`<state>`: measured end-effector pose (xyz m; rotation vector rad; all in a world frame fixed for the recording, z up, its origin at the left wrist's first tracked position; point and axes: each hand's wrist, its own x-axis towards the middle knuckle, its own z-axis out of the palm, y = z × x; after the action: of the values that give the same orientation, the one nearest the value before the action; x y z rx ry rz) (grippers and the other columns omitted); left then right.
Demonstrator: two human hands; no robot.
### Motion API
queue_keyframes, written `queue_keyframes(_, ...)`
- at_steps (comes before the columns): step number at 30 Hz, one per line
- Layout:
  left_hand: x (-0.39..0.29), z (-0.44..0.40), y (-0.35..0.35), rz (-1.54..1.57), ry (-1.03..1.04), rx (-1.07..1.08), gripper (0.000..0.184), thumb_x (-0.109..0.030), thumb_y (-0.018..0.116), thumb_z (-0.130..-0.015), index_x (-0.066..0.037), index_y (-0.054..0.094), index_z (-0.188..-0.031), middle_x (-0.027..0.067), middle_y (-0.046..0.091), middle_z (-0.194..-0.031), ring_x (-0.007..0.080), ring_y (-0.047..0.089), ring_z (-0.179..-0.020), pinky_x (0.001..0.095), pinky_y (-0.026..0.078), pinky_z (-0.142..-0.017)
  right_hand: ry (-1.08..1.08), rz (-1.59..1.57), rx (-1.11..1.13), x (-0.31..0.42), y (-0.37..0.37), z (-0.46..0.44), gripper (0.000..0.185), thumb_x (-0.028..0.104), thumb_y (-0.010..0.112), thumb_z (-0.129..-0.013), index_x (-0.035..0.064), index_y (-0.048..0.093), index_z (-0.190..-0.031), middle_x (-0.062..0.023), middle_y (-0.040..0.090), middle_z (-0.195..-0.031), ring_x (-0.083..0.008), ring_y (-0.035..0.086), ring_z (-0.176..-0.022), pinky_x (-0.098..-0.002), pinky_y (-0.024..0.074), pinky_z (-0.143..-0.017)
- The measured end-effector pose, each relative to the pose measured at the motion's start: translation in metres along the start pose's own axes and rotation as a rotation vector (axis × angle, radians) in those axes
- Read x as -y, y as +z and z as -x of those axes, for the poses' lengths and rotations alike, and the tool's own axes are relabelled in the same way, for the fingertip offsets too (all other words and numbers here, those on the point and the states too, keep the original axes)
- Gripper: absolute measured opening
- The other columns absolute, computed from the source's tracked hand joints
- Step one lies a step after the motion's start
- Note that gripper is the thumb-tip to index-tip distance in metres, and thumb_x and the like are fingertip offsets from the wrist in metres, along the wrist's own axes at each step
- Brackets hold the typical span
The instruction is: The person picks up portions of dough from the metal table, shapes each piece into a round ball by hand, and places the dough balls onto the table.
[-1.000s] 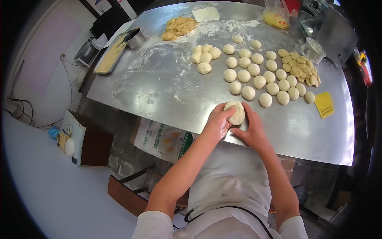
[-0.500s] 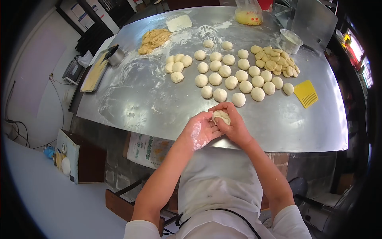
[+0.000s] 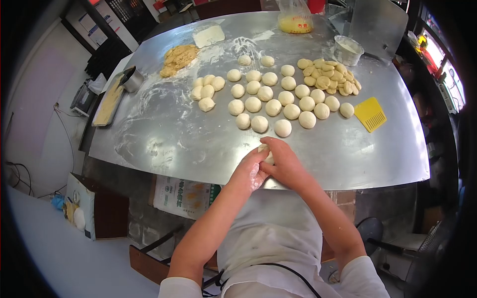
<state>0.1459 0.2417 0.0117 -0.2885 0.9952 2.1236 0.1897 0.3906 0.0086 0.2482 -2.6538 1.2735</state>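
At the near edge of the metal table, my left hand (image 3: 249,169) and my right hand (image 3: 284,163) are closed together around a piece of dough (image 3: 269,158). Only a little of the pale dough shows between the fingers; the rest is hidden. White flour marks my left wrist and palm. Just beyond my hands lie rows of round dough balls (image 3: 282,128). Farther left is a small cluster of dough balls (image 3: 207,92), touching one another. A heap of flattened, yellowish dough pieces (image 3: 330,75) lies behind the rows on the right.
A yellow scraper (image 3: 370,114) lies on the right of the metal table (image 3: 318,159). Behind it stands a tub (image 3: 348,50). A bag of yellow contents (image 3: 295,22), a brown dough mass (image 3: 179,59), a metal cup (image 3: 132,79) and a tray (image 3: 108,105) sit toward the far and left sides.
My hands have closed more tightly together, with the right fingers now over the left, so less of the dough shows. The view has shifted, moving the table's contents slightly left.
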Motion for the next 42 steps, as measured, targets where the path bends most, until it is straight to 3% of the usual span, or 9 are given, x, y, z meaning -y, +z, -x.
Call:
queue_keyframes(5, 0.0, -0.004, -0.013, -0.047, -0.011, 0.037, 0.036, -0.02, 0.058, -0.107, 0.001, 0.053, -0.137, 0.0139, 0.061, -0.134, 0.0273, 0.064, -0.124, 0.0461, 0.055, -0.107, -0.032, -0.05, 0.113, -0.004, -0.001, -0.011, 0.053, 0.023, 0.079, -0.089, 0.0039, 0.057, -0.134, -0.0195, 0.062, -0.14, -0.0395, 0.06, -0.126, -0.0441, 0.049, -0.107)
queue_keyframes(8, -0.024, 0.005, -0.013, 0.007, -0.134, 0.162, 0.037, -0.021, 0.058, -0.106, 0.002, 0.055, -0.134, 0.0152, 0.063, -0.132, 0.028, 0.065, -0.123, 0.0462, 0.054, -0.109, 0.083, -0.352, 0.101, 0.007, -0.007, -0.008, 0.051, 0.02, 0.077, -0.092, 0.0046, 0.057, -0.136, -0.0184, 0.065, -0.137, -0.0385, 0.061, -0.125, -0.0441, 0.0496, -0.106)
queue_keyframes(11, -0.034, 0.029, 0.011, -0.308, -0.096, 0.092, 0.04, -0.029, 0.057, -0.109, 0.003, 0.055, -0.133, 0.0187, 0.063, -0.132, 0.0313, 0.065, -0.125, 0.0476, 0.05, -0.115, 0.024, -0.45, 0.037, 0.013, -0.001, -0.009, 0.043, 0.018, 0.073, -0.096, 0.0056, 0.06, -0.134, -0.0177, 0.067, -0.134, -0.0382, 0.063, -0.123, -0.0434, 0.0504, -0.105)
queue_keyframes(17, -0.038, 0.036, 0.011, 0.019, -0.058, 0.149, 0.052, -0.044, 0.049, -0.113, 0.001, 0.052, -0.14, 0.0194, 0.062, -0.136, 0.0317, 0.063, -0.129, 0.0493, 0.045, -0.12, 0.035, -0.337, -0.174, 0.006, 0.01, -0.016, 0.027, 0.016, 0.065, -0.101, 0.0058, 0.067, -0.126, -0.0169, 0.07, -0.125, -0.0375, 0.066, -0.114, -0.0442, 0.0499, -0.105)
queue_keyframes(22, -0.005, 0.024, 0.001, 0.016, 0.156, 0.151, 0.041, -0.031, 0.048, -0.115, 0.0, 0.051, -0.142, 0.0113, 0.061, -0.131, 0.0203, 0.064, -0.114, 0.041, 0.053, -0.106, -0.042, -0.299, -0.248, 0.02, 0.017, -0.022, 0.039, 0.018, 0.063, -0.103, 0.0027, 0.057, -0.139, -0.0139, 0.072, -0.127, -0.0363, 0.062, -0.122, -0.0449, 0.0454, -0.113)
queue_keyframes(27, 0.003, 0.021, -0.016, -0.012, 0.155, 0.151, 0.041, -0.038, 0.044, -0.116, -0.003, 0.054, -0.134, 0.0078, 0.066, -0.115, 0.0177, 0.066, -0.098, 0.0361, 0.056, -0.088, 0.073, -0.607, -0.055, 0.041, -0.014, -0.013, 0.054, 0.024, 0.066, -0.104, -0.0006, 0.047, -0.149, -0.0129, 0.072, -0.13, -0.0271, 0.058, -0.129, -0.0414, 0.0452, -0.111)
queue_keyframes(32, 0.009, 0.022, -0.005, -0.19, 0.146, 0.157, 0.055, -0.054, 0.035, -0.115, -0.008, 0.054, -0.136, 0.0068, 0.068, -0.11, 0.0187, 0.067, -0.087, 0.0343, 0.055, -0.073, 0.219, -0.506, 0.008, 0.033, -0.006, -0.013, 0.037, 0.032, 0.064, -0.108, -0.0004, 0.07, -0.125, -0.0105, 0.077, -0.107, -0.0188, 0.068, -0.098, -0.0349, 0.0551, -0.088)
queue_keyframes(35, 0.011, 0.031, 0.01, -0.224, 0.201, 0.079, 0.057, -0.056, 0.033, -0.115, -0.008, 0.054, -0.139, 0.0066, 0.069, -0.113, 0.0182, 0.067, -0.09, 0.0344, 0.055, -0.077, 0.231, -0.471, -0.239, 0.028, 0.01, -0.009, 0.037, 0.034, 0.062, -0.109, 0.0002, 0.077, -0.11, -0.0084, 0.076, -0.097, -0.0154, 0.067, -0.085, -0.0316, 0.0563, -0.081)
queue_keyframes(42, 0.019, 0.031, -0.015, -0.086, 0.191, 0.239, 0.055, -0.059, 0.04, -0.113, -0.009, 0.057, -0.13, 0.0036, 0.065, -0.105, 0.012, 0.061, -0.087, 0.0285, 0.051, -0.075, 0.206, -0.948, -0.282, 0.052, 0.007, -0.009, 0.039, 0.037, 0.062, -0.109, 0.0024, 0.072, -0.125, -0.0086, 0.076, -0.097, -0.0129, 0.066, -0.085, -0.0305, 0.0561, -0.079)
